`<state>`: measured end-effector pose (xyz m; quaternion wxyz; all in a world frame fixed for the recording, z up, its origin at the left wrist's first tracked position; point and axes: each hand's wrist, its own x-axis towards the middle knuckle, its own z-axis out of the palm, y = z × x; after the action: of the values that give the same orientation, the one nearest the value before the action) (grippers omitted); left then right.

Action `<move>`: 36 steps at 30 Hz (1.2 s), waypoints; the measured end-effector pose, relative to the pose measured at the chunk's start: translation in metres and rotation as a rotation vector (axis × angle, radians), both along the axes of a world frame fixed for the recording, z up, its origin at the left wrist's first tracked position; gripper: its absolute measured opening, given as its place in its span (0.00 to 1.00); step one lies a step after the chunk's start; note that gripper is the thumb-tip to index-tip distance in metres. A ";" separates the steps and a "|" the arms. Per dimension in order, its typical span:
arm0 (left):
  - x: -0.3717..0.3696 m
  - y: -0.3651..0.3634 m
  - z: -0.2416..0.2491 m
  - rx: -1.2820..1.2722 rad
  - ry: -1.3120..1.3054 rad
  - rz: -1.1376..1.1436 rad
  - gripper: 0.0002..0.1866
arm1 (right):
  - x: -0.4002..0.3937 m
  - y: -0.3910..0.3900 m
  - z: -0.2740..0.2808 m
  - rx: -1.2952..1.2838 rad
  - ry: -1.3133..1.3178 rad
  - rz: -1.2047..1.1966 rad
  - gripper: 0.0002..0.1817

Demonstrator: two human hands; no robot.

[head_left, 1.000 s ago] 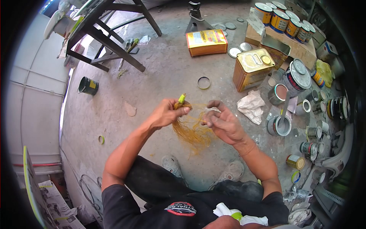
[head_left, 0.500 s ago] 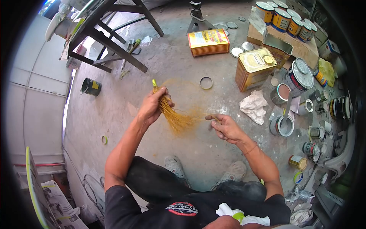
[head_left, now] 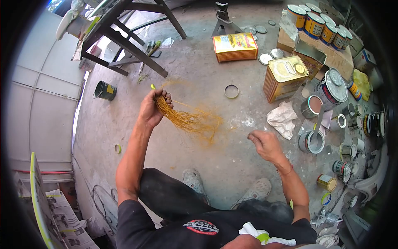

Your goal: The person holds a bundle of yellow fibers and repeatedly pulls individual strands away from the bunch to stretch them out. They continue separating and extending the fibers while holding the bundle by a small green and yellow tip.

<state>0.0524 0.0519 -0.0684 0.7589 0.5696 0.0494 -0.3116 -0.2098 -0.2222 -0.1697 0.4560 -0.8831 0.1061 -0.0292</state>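
My left hand [head_left: 154, 107] is closed round the top of a bundle of golden-brown fibre strands [head_left: 188, 120], just below its yellow-green taped end [head_left: 153, 86]. The loose ends fan out to the right in a thin, tangled spray over the grey floor. Apart from the bundle, my right hand [head_left: 266, 145] is closed with its fingertips pinched together. Faint strands trail toward it, but whether it holds any cannot be made out. A crumpled white cloth [head_left: 282, 120] lies on the floor a little beyond my right hand.
Paint tins [head_left: 314, 25] stand on a cardboard box at the back right, near a thinner can [head_left: 286, 76]. Open cans [head_left: 311, 142] crowd the right side. A dark trestle [head_left: 137, 54] and black can [head_left: 105, 90] stand left. A tape roll [head_left: 231, 91] lies ahead.
My left hand has moved left and slightly up with the bundle, whose strands now stretch more to the right. My right hand has drawn away to the right and down, its fingers curling in.
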 end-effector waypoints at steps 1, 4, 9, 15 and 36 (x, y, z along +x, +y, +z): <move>0.005 0.001 -0.002 -0.002 -0.004 0.003 0.10 | -0.004 0.003 -0.009 -0.001 -0.089 -0.006 0.10; 0.011 0.010 -0.007 0.109 -0.273 0.016 0.15 | -0.015 0.009 -0.046 0.081 -0.094 -0.103 0.11; -0.014 -0.001 0.013 0.515 -0.508 -0.329 0.20 | -0.036 -0.039 -0.100 -0.209 0.356 -0.063 0.15; -0.064 -0.036 0.029 0.479 -0.501 -0.603 0.18 | 0.007 -0.029 0.052 -0.182 -0.188 0.119 0.21; -0.111 -0.069 0.024 0.808 -1.003 -0.588 0.09 | 0.040 0.037 0.039 1.021 0.091 -0.041 0.13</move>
<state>-0.0586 -0.0171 -0.0449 0.3039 0.8713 -0.3502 -0.1608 -0.1693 -0.1856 -0.1307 0.8234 -0.5461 0.1438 0.0561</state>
